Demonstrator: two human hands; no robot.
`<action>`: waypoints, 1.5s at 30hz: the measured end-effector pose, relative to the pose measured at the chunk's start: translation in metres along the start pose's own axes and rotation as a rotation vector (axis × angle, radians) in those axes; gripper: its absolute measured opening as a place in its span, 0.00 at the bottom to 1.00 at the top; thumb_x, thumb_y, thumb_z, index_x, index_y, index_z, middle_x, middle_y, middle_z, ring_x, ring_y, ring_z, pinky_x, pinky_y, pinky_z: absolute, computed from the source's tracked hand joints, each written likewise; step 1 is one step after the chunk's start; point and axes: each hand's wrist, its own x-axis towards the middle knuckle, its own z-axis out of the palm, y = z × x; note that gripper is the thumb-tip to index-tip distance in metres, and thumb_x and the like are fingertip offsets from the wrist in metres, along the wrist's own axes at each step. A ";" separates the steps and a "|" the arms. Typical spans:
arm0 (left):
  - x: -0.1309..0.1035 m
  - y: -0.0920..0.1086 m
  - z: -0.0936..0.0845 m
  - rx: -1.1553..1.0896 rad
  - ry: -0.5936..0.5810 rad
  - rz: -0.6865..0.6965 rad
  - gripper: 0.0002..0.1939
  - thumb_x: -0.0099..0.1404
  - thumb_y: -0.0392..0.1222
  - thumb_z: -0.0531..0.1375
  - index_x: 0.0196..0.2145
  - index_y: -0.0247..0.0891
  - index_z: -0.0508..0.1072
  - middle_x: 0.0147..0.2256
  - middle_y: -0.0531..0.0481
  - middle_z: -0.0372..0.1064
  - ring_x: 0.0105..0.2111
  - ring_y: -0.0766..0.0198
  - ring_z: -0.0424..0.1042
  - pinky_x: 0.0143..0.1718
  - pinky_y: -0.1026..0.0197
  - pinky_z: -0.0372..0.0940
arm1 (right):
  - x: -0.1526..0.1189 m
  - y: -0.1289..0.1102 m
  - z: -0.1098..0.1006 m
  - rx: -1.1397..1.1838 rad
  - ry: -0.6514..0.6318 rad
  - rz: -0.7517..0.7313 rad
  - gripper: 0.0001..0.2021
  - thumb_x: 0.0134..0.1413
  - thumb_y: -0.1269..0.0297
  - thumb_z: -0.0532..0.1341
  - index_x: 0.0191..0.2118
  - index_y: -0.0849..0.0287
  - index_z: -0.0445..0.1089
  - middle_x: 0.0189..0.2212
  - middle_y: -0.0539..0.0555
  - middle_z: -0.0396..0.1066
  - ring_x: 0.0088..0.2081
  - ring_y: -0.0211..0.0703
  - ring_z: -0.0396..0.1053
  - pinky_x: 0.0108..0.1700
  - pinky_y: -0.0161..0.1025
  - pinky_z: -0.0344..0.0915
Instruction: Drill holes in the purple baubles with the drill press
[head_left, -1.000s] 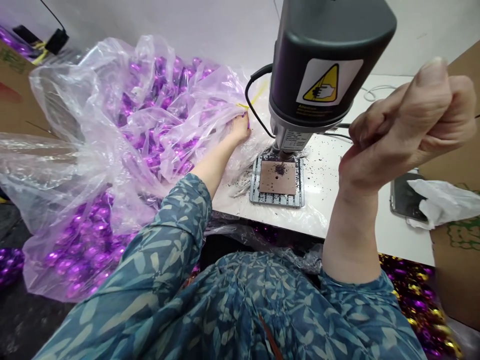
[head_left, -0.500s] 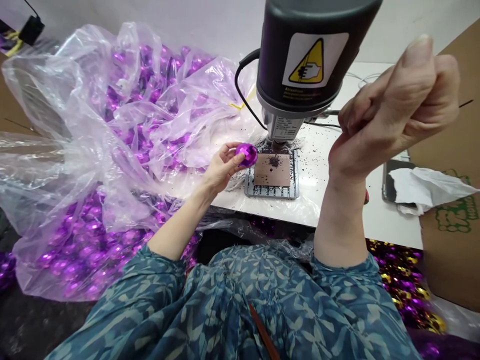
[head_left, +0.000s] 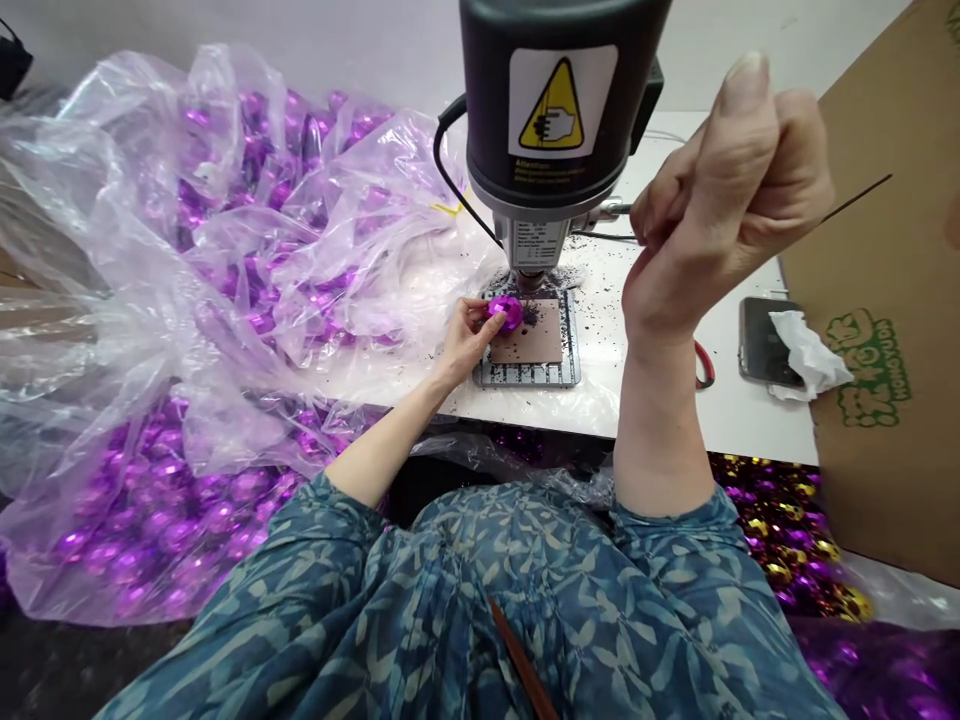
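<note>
The white tabletop [head_left: 757, 430] stands against a pale wall and carries a black-housed drilling machine [head_left: 555, 180] with a grey metal neck. Beneath the neck lies a slotted grey metal base [head_left: 517, 376] bearing a square pinkish-brown plate [head_left: 538, 348].

Left hand [head_left: 469, 340]: the grip pinches a shiny purple faceted ball [head_left: 505, 313] between thumb and fingers. The ball is over the left rear part of the plate; whether it touches the plate cannot be determined. Right hand [head_left: 731, 190]: the grip is curled into a fist, apparently around a thin metal lever [head_left: 616, 210] at the machine's side.

Hazards, as judged:
1. Finger injury. Likely cause: lever pulled while the left fingers are beneath the neck. The yellow triangular hand-warning label [head_left: 555, 105] marks a hand hazard.
2. Ball slipping or spinning. Likely cause: a smooth, rounded surface under a narrow pinch.
3. Poor seating. Likely cause: loose dark shavings [head_left: 568, 275] on the plate and around the base.
4. Snagging. Likely cause: the crumpled clear plastic bag [head_left: 337, 210] of purple balls, lying near the black cable [head_left: 459, 180], drifting toward the machine.
</note>
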 end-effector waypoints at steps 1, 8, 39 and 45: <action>0.001 -0.002 -0.002 0.000 0.016 0.002 0.37 0.64 0.74 0.76 0.53 0.45 0.71 0.44 0.45 0.85 0.45 0.55 0.86 0.45 0.56 0.79 | 0.000 -0.002 -0.001 -0.053 -0.018 0.005 0.32 0.65 0.35 0.56 0.26 0.59 0.47 0.20 0.46 0.40 0.19 0.24 0.43 0.27 0.35 0.48; 0.006 -0.001 -0.015 -0.107 0.008 -0.062 0.35 0.63 0.68 0.78 0.59 0.52 0.74 0.51 0.47 0.82 0.47 0.55 0.86 0.44 0.55 0.82 | 0.001 -0.003 -0.002 -0.067 -0.035 -0.013 0.32 0.63 0.33 0.54 0.26 0.59 0.48 0.20 0.47 0.36 0.19 0.26 0.40 0.28 0.38 0.47; -0.006 -0.004 0.013 0.531 -0.127 0.262 0.33 0.67 0.52 0.80 0.66 0.48 0.78 0.61 0.42 0.82 0.60 0.46 0.78 0.63 0.42 0.75 | 0.008 -0.005 -0.007 -0.032 -0.101 -0.012 0.33 0.61 0.35 0.58 0.27 0.58 0.44 0.18 0.43 0.42 0.19 0.21 0.46 0.30 0.34 0.44; -0.007 -0.012 0.016 0.511 -0.095 0.291 0.33 0.66 0.49 0.81 0.64 0.48 0.77 0.59 0.43 0.81 0.59 0.45 0.79 0.65 0.36 0.74 | 0.007 -0.003 -0.002 0.004 -0.058 -0.045 0.33 0.61 0.37 0.59 0.28 0.60 0.42 0.18 0.46 0.38 0.18 0.23 0.44 0.29 0.37 0.42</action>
